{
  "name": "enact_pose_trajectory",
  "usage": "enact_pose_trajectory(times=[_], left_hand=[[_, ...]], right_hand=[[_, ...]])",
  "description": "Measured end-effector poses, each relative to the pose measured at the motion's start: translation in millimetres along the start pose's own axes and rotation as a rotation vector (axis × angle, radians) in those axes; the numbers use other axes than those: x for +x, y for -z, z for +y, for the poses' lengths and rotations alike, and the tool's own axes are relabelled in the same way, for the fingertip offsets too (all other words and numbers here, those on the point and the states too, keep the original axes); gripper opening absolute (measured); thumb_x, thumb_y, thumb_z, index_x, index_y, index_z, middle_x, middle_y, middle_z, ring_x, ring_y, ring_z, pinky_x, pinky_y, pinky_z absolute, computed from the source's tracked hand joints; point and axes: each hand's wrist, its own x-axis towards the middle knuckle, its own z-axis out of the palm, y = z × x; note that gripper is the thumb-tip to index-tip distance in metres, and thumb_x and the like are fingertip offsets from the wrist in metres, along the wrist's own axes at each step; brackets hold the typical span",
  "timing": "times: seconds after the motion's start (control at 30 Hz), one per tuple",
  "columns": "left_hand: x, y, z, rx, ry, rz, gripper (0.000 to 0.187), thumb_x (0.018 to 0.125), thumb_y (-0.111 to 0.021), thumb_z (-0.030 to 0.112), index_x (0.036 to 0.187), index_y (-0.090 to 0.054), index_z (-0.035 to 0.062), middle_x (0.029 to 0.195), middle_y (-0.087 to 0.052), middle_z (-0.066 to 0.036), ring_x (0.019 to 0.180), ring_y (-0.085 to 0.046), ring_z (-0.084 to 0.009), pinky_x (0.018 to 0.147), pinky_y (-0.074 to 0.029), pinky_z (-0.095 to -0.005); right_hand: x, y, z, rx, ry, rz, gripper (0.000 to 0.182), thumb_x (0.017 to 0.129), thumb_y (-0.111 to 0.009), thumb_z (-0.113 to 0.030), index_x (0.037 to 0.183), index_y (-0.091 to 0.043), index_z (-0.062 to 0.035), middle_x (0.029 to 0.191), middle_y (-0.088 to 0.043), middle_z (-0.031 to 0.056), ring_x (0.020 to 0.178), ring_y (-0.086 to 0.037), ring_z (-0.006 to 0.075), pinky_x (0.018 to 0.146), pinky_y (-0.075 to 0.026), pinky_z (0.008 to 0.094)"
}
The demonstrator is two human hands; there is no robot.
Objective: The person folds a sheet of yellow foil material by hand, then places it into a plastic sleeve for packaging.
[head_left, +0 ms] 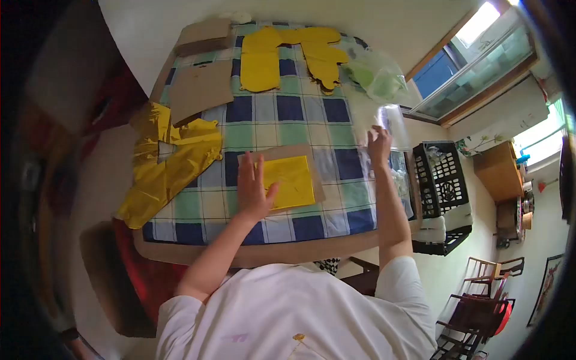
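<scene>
A flat yellow folded sheet [291,180] lies on a piece of brown cardboard [318,180] near the front of the table. My left hand [255,189] rests at its left edge, fingers stretched out and apart. Off to the right, my right hand [379,147] reaches over the table's right side with its fingers drawn together. They appear to pinch a clear plastic bag [393,123], part of a stack of clear bags there; the exact grip is hard to make out.
Shiny yellow cut-outs [174,159] hang over the table's left edge. More yellow pieces [261,60] lie at the back, beside cardboard sheets [201,90]. A greenish plastic bag [384,84] sits back right. A black crate [443,180] stands right of the checked tablecloth [288,111].
</scene>
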Motion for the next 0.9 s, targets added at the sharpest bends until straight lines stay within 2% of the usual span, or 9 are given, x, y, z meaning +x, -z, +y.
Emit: enact_pose_trajectory(times=[0.1, 0.17, 0.23, 0.27, 0.4, 0.5, 0.63, 0.83, 0.9], left_hand=[[-1, 8, -3, -0.263, 0.134, 0.142, 0.058, 0.094, -0.051, 0.015, 0.144, -0.025, 0.0045, 0.146, -0.027, -0.023, 0.135, -0.028, -0.0385, 0.110, -0.026, -0.0445], [-5, 13, -12, -0.431, 0.245, 0.237, 0.051, 0.096, -0.045, 0.010, 0.143, -0.027, 0.0036, 0.143, -0.031, -0.021, 0.132, -0.034, -0.0350, 0.108, -0.030, -0.0415], [-5, 9, -19, -0.591, 0.344, 0.310, 0.047, 0.097, -0.042, 0.007, 0.142, -0.028, 0.0026, 0.140, -0.035, -0.020, 0.128, -0.040, -0.0314, 0.104, -0.035, -0.0386], [-4, 9, -17, -0.512, 0.294, 0.341, 0.042, 0.097, -0.041, 0.006, 0.138, -0.033, 0.0007, 0.131, -0.044, -0.018, 0.119, -0.048, -0.0296, 0.099, -0.039, -0.0368], [-6, 3, -22, -0.473, 0.255, 0.347, 0.038, 0.093, -0.039, 0.000, 0.131, -0.041, 0.0011, 0.122, -0.051, -0.016, 0.112, -0.052, -0.0282, 0.095, -0.042, -0.0351], [-8, -1, -20, -0.487, 0.275, 0.338, 0.038, 0.090, -0.039, -0.004, 0.127, -0.045, 0.0025, 0.118, -0.053, -0.015, 0.108, -0.054, -0.0274, 0.092, -0.044, -0.0345], [-8, 1, -20, -0.451, 0.256, 0.318, 0.038, 0.088, -0.040, -0.006, 0.124, -0.048, 0.0039, 0.114, -0.054, -0.014, 0.104, -0.056, -0.0269, 0.089, -0.046, -0.0339], [-6, 7, -18, -0.410, 0.255, 0.286, 0.036, 0.088, -0.042, -0.007, 0.121, -0.048, 0.0042, 0.110, -0.054, -0.013, 0.103, -0.057, -0.0274, 0.086, -0.048, -0.0341], [-8, 4, -19, -0.430, 0.253, 0.296, 0.035, 0.087, -0.042, -0.007, 0.120, -0.049, 0.0043, 0.110, -0.054, -0.014, 0.103, -0.057, -0.0276, 0.086, -0.048, -0.0344]], right_hand=[[19, -9, 50, -0.233, -0.146, 0.039, 0.042, 0.080, -0.070, -0.034, 0.108, -0.062, -0.0038, 0.099, -0.063, 0.0191, 0.093, -0.061, 0.0361, 0.082, -0.048, 0.0432], [27, -14, 72, -0.280, -0.172, -0.122, 0.048, 0.076, -0.072, -0.043, 0.103, -0.062, -0.0049, 0.093, -0.064, 0.0190, 0.089, -0.061, 0.0349, 0.081, -0.048, 0.0431], [35, -19, 84, -0.220, -0.206, -0.163, 0.043, 0.076, -0.072, -0.039, 0.100, -0.063, -0.0047, 0.100, -0.064, 0.0185, 0.095, -0.059, 0.0348, 0.083, -0.048, 0.0430], [38, -22, 90, -0.198, -0.199, -0.169, 0.037, 0.076, -0.071, -0.037, 0.096, -0.064, -0.0060, 0.096, -0.065, 0.0156, 0.094, -0.060, 0.0331, 0.081, -0.048, 0.0421], [56, -49, 130, -0.091, -0.248, -0.284, 0.033, 0.074, -0.071, -0.037, 0.092, -0.067, -0.0099, 0.096, -0.065, 0.0138, 0.094, -0.060, 0.0327, 0.081, -0.048, 0.0429], [45, -37, 93, -0.261, -0.154, -0.109, 0.029, 0.075, -0.071, -0.036, 0.086, -0.068, -0.0098, 0.087, -0.066, 0.0119, 0.089, -0.062, 0.0309, 0.079, -0.049, 0.0418], [51, -25, 80, -0.047, -0.304, -0.257, 0.026, 0.080, -0.065, -0.034, 0.086, -0.067, -0.0087, 0.094, -0.067, 0.0151, 0.089, -0.065, 0.0315, 0.078, -0.050, 0.0431], [74, 12, 61, -0.492, 0.045, -0.037, 0.015, 0.086, -0.057, -0.021, 0.084, -0.068, -0.0107, 0.089, -0.066, 0.0137, 0.087, -0.063, 0.0327, 0.076, -0.049, 0.0442], [76, 77, -9, -0.426, 0.084, -0.142, 0.014, 0.086, -0.058, -0.021, 0.085, -0.067, -0.0105, 0.090, -0.064, 0.0144, 0.087, -0.063, 0.0323, 0.074, -0.049, 0.0449]])
